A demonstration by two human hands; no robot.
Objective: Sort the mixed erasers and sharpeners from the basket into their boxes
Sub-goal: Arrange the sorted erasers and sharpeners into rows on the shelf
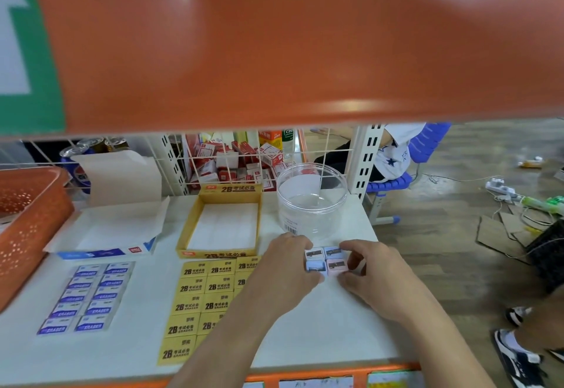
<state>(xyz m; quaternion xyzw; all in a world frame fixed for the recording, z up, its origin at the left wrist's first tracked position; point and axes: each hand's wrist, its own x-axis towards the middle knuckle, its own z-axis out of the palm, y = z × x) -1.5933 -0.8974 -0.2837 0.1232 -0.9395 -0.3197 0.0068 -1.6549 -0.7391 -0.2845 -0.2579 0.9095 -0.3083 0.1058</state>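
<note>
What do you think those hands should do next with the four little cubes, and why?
Probably lift the sharpeners together into the clear tub just behind them. The left hand and right hand curl round the two-by-two cluster from either side, the tub stands open, and the yellow erasers are laid out before the yellow box.

Four small sharpeners (326, 261), white, blue and pink cubes, sit in a tight two-by-two block on the surface, cupped between my left grip (287, 268) and right grip (375, 271). An open clear jar (311, 201) stands upright at their 12. Yellow erasers (201, 296) lie in rows at 9, with blue erasers (88, 296) in two columns beyond. The open yellow box (222, 223) is at 11, the blue box (103, 235) and orange basket (30, 219) toward 10.
</note>
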